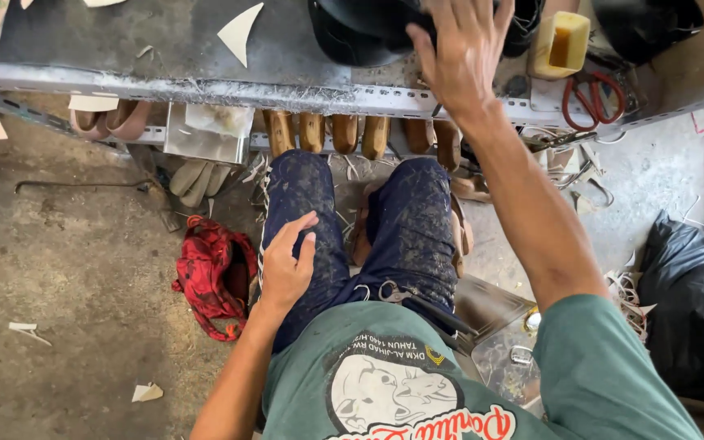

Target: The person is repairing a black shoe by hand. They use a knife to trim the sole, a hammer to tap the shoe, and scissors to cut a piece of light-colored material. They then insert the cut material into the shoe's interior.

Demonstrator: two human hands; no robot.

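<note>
I look down at my own lap while seated at a grey metal workbench (124, 49). My right hand (459, 50) reaches up onto the bench with fingers spread, pressing on a black leather piece (360, 28). My left hand (285, 262) rests flat on my left thigh, over dark blue trousers, holding nothing. Red-handled scissors (592, 96) and a yellow glue pot (560, 42) sit on the bench to the right of my right hand.
Several wooden shoe lasts (327, 132) hang under the bench edge. A red cloth bag (215, 275) lies on the concrete floor at left, a black plastic bag (694, 301) at right. White pattern scraps (240, 33) lie on the bench.
</note>
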